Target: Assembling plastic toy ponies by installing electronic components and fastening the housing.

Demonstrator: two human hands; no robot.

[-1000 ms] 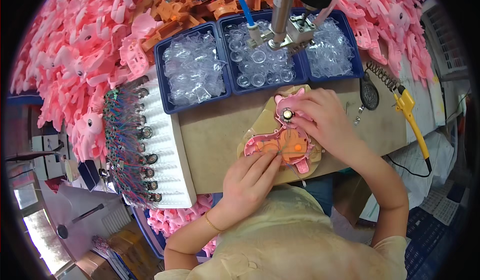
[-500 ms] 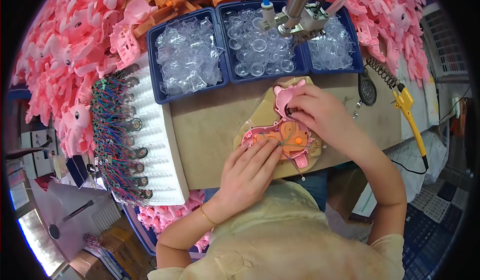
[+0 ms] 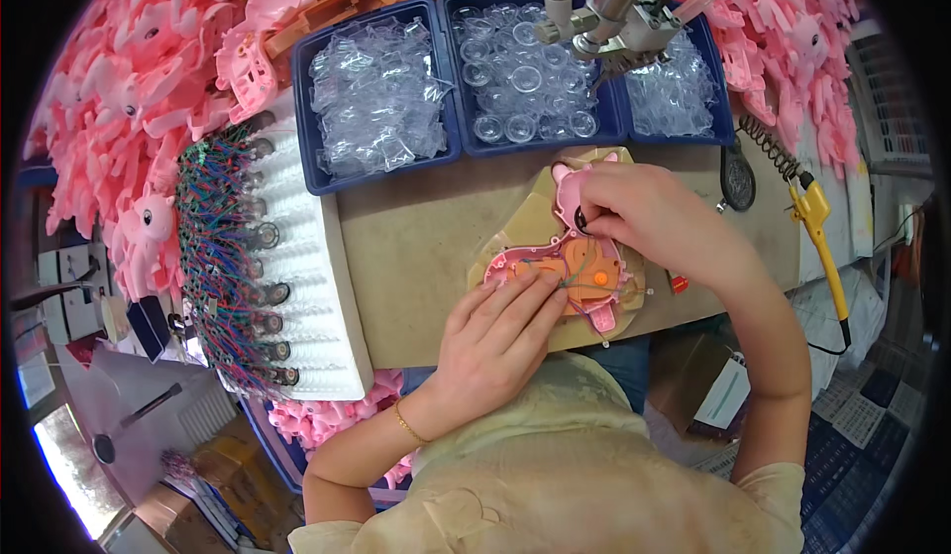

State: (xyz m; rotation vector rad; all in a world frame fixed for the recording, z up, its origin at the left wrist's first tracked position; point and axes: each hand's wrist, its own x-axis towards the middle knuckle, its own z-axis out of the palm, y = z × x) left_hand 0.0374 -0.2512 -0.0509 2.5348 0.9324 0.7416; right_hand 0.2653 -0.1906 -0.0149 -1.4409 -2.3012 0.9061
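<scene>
A pink animal-shaped toy half-shell (image 3: 568,189) lies hollow side up in a tan fixture (image 3: 540,192) on the bench. Inside its body sits an orange plastic housing (image 3: 584,257) with thin wires across it. My left hand (image 3: 500,326) rests over the lower left of the shell, fingers stretched flat on the orange housing. At the head end, my right hand (image 3: 644,212) is bent down with thumb and fingers pinched at a small dark round part (image 3: 581,219). The right fingertips are partly hidden behind the hand.
Blue bins (image 3: 381,172) of clear plastic parts stand behind the fixture, under a metal machine head (image 3: 624,34). A white foam tray (image 3: 332,306) of wired round parts lies left. Pink shells (image 3: 129,108) pile up far left. A yellow air gun (image 3: 812,217) hangs right, near a black oval (image 3: 736,179).
The view has shifted slightly. My right fingers have curled in more tightly at the shell's head end, and a small red item shows beside the right forearm. My left hand stays in place.
</scene>
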